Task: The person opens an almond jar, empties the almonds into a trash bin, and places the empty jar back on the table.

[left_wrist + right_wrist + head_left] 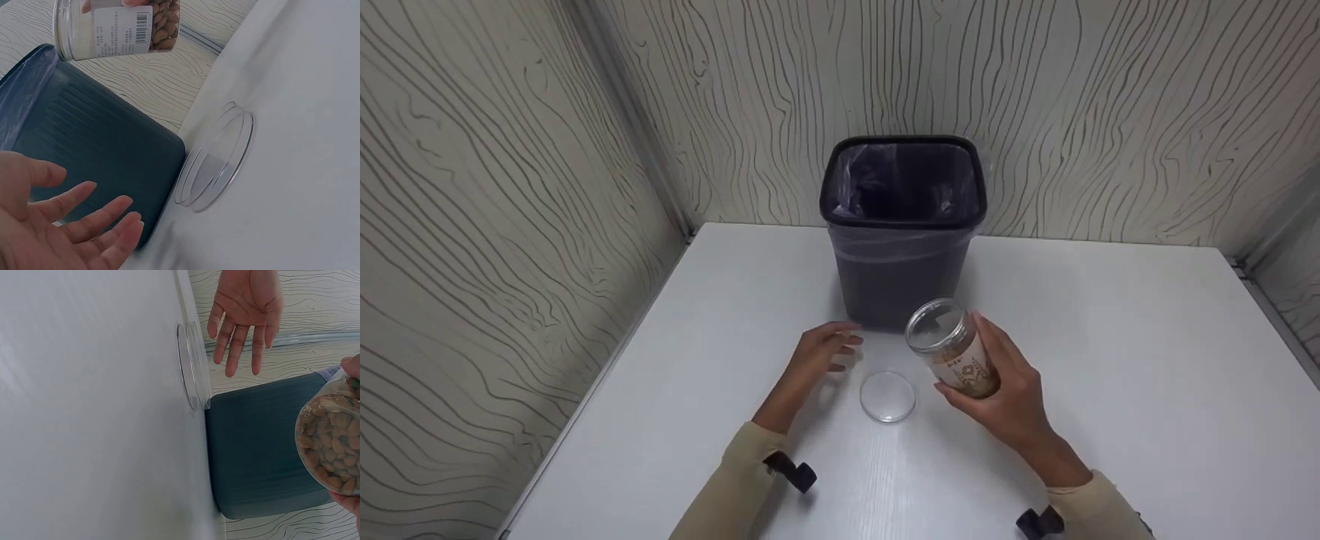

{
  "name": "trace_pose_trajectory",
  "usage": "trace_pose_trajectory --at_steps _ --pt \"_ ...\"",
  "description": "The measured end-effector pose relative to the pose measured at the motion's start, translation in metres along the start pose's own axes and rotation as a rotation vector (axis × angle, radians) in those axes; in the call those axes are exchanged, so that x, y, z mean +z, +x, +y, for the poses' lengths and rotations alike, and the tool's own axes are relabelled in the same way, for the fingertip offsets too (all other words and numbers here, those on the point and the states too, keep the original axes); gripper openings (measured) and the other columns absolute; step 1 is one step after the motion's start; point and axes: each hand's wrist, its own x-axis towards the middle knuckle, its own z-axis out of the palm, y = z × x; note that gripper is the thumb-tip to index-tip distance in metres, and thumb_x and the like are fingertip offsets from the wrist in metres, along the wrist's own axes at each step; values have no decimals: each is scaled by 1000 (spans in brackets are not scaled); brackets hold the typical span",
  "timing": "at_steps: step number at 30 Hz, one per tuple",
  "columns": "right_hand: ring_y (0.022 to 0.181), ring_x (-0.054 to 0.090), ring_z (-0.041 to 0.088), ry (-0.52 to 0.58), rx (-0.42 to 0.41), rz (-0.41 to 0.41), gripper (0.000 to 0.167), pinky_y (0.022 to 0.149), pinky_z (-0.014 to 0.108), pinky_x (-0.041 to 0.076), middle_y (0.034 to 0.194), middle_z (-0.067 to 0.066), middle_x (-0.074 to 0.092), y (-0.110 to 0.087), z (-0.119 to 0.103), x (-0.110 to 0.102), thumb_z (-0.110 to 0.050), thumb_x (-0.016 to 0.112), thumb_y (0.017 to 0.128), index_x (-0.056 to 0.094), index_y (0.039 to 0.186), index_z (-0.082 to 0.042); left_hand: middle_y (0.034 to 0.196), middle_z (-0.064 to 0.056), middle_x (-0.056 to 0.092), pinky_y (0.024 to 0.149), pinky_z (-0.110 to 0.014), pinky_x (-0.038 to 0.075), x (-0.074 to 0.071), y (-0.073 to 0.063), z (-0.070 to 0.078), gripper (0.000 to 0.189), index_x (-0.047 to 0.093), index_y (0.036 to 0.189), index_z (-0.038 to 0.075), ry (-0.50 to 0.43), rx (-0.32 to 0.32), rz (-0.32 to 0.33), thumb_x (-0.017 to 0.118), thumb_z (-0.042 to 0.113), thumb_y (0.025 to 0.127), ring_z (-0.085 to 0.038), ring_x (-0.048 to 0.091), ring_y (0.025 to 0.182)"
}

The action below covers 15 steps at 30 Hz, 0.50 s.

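My right hand (1012,397) grips a clear jar (967,369) round its side and holds it above the table, tilted with its top end toward the upper left. Almonds (332,444) show through the jar's bottom in the right wrist view, and a printed label with a barcode (142,25) faces the left wrist camera. On the table between the hands lies a round clear lid (888,397). To the lid's left, my left hand (821,350) hovers with fingers spread and relaxed, holding nothing.
A dark bin (901,277) with a clear plastic liner stands just beyond both hands, close to the back wall. Wood-grain-patterned panels (765,97) rise behind and beside the white table (1110,337).
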Motion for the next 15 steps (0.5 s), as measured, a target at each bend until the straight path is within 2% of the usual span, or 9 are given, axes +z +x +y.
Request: trace_pose_trajectory --at_steps 5,11,15 --pt "125 57 14 2 9 6 108 105 18 42 146 13 54 0 0 0 -13 98 59 44 151 1 123 -19 69 89 -51 55 -7 7 8 36 64 132 4 -3 96 94 49 23 106 -40 63 115" --pt "124 58 15 -14 -1 5 107 104 17 42 145 12 55 0 1 1 -15 98 59 45 151 1 121 -20 70 84 -50 56 -13 17 25 34 65 129 1 -13 99 187 49 19 105 -35 67 107" --pt "123 58 15 -17 -8 6 107 104 17 42 145 12 55 0 2 1 -14 98 59 45 150 1 117 -14 73 81 -44 57 -18 24 39 32 67 128 5 -19 123 274 48 17 104 -35 67 106"
